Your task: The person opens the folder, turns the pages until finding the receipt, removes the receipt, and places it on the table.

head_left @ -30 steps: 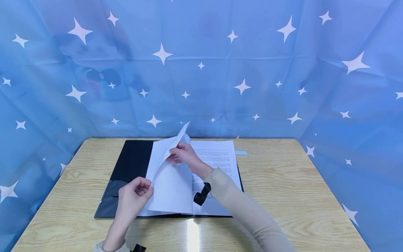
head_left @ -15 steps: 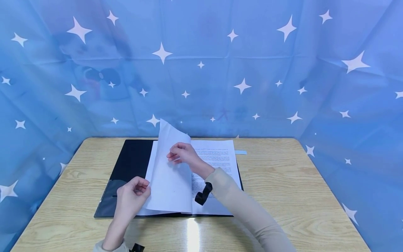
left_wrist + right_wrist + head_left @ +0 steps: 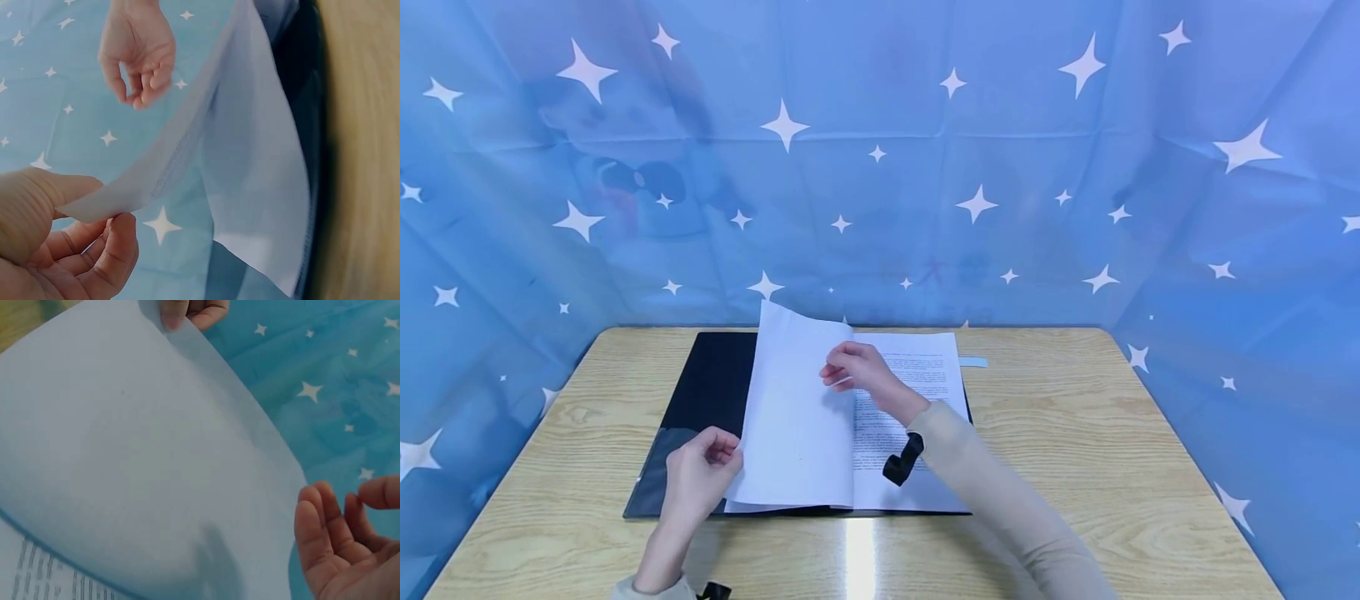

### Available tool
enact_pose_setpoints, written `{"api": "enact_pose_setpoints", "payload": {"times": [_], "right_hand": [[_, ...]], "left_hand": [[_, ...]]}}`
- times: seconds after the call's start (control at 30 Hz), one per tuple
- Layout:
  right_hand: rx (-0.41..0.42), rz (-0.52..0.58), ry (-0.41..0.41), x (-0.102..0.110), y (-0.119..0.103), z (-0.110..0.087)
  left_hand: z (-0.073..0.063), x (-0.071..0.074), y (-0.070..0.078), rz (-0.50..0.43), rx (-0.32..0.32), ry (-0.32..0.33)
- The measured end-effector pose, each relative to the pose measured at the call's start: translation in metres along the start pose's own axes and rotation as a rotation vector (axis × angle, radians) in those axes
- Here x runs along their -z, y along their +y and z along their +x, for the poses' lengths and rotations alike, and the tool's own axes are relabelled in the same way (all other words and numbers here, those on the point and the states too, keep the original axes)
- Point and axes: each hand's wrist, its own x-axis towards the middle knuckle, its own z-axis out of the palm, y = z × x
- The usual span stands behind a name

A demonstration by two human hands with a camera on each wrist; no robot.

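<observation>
A black folder lies spread on the table with white paper pages in it. My left hand pinches the outer edge of a raised paper sheet between thumb and fingers, as the left wrist view also shows. The sheet bows up over the folder's left half, its blank side facing me, while print shows on its other side in the left wrist view. Above the sheet near the fold, my right hand hovers with loosely bent fingers and holds nothing. A printed page lies flat on the folder's right half, partly behind my right forearm.
Beyond the folder's right edge a light blue tab sticks out over the wooden table. A blue curtain with white stars stands behind and at both sides. A clear pocket covers the folder's lower left.
My right hand has let go of the sheet and drawn back to the right. The sheet has swung over to the left, and my left hand has shifted slightly left with its edge.
</observation>
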Motion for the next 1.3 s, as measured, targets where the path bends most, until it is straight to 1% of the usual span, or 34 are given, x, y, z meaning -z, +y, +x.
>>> {"api": "enact_pose_setpoints", "payload": {"times": [0.27,0.47,0.73,0.83,1.0,1.07,1.23,1.3], "right_hand": [[-0.028,-0.033,0.028,0.018,0.010,-0.001],[-0.054,-0.051,0.070,0.038,0.017,0.000],[-0.108,-0.037,0.145,0.068,0.023,0.001],[-0.115,-0.035,0.160,0.076,0.019,-0.002],[-0.133,-0.044,0.185,0.089,0.021,-0.002],[-0.136,-0.054,0.205,0.096,0.029,0.004],[-0.136,-0.073,0.246,0.110,0.035,0.008],[-0.138,-0.101,0.273,0.116,0.035,0.008]], "left_hand": [[0.002,-0.004,-0.017,0.034,0.021,-0.036],[0.003,-0.007,-0.025,0.054,0.068,-0.102],[0.005,-0.013,-0.035,0.068,0.114,-0.160],[0.005,-0.014,-0.040,0.070,0.118,-0.183],[0.004,-0.016,-0.047,0.082,0.112,-0.199],[0.005,-0.016,-0.049,0.085,0.113,-0.203],[0.006,-0.016,-0.050,0.087,0.120,-0.230],[0.007,-0.017,-0.051,0.090,0.125,-0.245]]}}
